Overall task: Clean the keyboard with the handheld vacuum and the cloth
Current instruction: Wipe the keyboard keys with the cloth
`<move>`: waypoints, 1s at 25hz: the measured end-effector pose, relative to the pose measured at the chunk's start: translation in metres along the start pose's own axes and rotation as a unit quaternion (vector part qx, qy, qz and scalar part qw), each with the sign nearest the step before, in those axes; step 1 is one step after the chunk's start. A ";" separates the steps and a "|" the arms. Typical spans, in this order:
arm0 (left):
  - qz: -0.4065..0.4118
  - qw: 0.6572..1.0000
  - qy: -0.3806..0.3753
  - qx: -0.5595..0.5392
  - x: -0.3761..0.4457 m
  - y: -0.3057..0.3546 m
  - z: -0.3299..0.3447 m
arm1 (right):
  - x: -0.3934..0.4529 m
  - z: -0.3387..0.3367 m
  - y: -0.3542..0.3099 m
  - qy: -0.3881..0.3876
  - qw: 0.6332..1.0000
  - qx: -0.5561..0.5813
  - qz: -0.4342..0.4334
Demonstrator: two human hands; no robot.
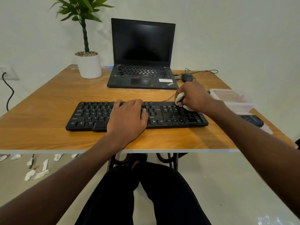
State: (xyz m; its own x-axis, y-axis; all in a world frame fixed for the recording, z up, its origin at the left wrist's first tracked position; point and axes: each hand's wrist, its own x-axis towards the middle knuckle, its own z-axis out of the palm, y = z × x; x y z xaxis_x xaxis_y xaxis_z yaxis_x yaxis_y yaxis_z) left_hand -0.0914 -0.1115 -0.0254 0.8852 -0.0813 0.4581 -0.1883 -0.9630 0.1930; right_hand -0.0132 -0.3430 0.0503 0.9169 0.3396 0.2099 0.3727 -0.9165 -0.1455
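A black keyboard lies across the middle of the wooden table. My left hand rests flat on its middle keys with the fingers spread. My right hand grips a bunched white cloth and presses it on the keyboard's upper right corner, over the number pad. A dark handheld vacuum lies on the table at the right edge, mostly hidden behind my right forearm.
An open black laptop stands behind the keyboard, with a wired mouse to its right. A potted plant stands at the back left. A clear plastic container sits at the right. Paper scraps litter the floor at the left.
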 end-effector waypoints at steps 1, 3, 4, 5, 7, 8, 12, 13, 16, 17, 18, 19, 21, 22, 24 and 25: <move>0.000 1.000 0.001 0.002 0.000 0.001 0.000 | -0.001 0.000 -0.004 0.006 1.000 0.017 -0.004; 0.001 1.000 -0.004 0.004 0.000 0.001 -0.001 | -0.007 -0.001 -0.016 -0.022 0.995 0.089 -0.039; 0.000 1.000 -0.007 0.005 0.000 0.001 -0.001 | -0.010 0.000 -0.019 -0.040 0.994 0.093 -0.046; -0.001 1.000 -0.009 0.005 0.001 0.001 -0.002 | -0.011 0.000 -0.015 -0.035 0.996 0.075 -0.035; -0.003 1.000 -0.009 0.007 0.001 0.003 -0.003 | -0.009 -0.004 0.003 0.020 0.999 0.028 0.024; -0.004 1.000 -0.007 0.009 0.000 0.003 -0.003 | -0.008 -0.006 0.011 0.044 0.997 0.000 0.057; 0.001 1.000 -0.022 0.020 0.001 0.004 -0.006 | -0.020 -0.011 0.026 0.074 0.990 -0.020 0.115; 0.003 1.000 -0.023 0.013 0.003 0.008 -0.006 | -0.022 -0.009 0.027 0.072 0.990 -0.019 0.121; 0.030 0.999 -0.030 -0.020 0.005 0.036 0.001 | -0.027 0.003 0.015 0.076 0.992 -0.001 0.099; 0.043 0.998 -0.043 -0.018 0.004 0.045 0.005 | -0.026 0.007 0.006 0.056 0.996 0.018 0.071; 0.052 0.997 -0.053 -0.008 0.002 0.052 0.011 | -0.025 0.011 0.000 0.028 0.998 0.031 0.044; 0.054 0.997 -0.061 0.000 0.001 0.055 0.015 | -0.024 0.011 -0.001 0.012 0.999 0.036 0.031; 0.047 0.997 -0.066 -0.002 -0.001 0.056 0.017 | -0.023 0.007 0.010 0.046 0.996 0.046 0.066; 0.045 0.997 -0.064 -0.005 -0.001 0.055 0.017 | -0.023 0.006 0.017 0.072 0.991 0.047 0.098; 0.048 0.997 -0.064 -0.009 0.001 0.055 0.017 | -0.025 0.004 0.020 0.094 0.987 -0.002 0.131; 0.049 0.997 -0.065 -0.007 0.001 0.055 0.016 | -0.026 0.003 0.016 0.095 0.985 -0.035 0.138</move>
State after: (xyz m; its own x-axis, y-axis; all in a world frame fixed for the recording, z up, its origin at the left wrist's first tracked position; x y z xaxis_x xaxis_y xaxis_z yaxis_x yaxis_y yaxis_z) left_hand -0.0937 -0.1686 -0.0286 0.9094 -0.2090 0.3595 -0.2827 -0.9448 0.1658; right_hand -0.0305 -0.3661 0.0398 0.9363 0.0349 0.3496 0.0954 -0.9830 -0.1572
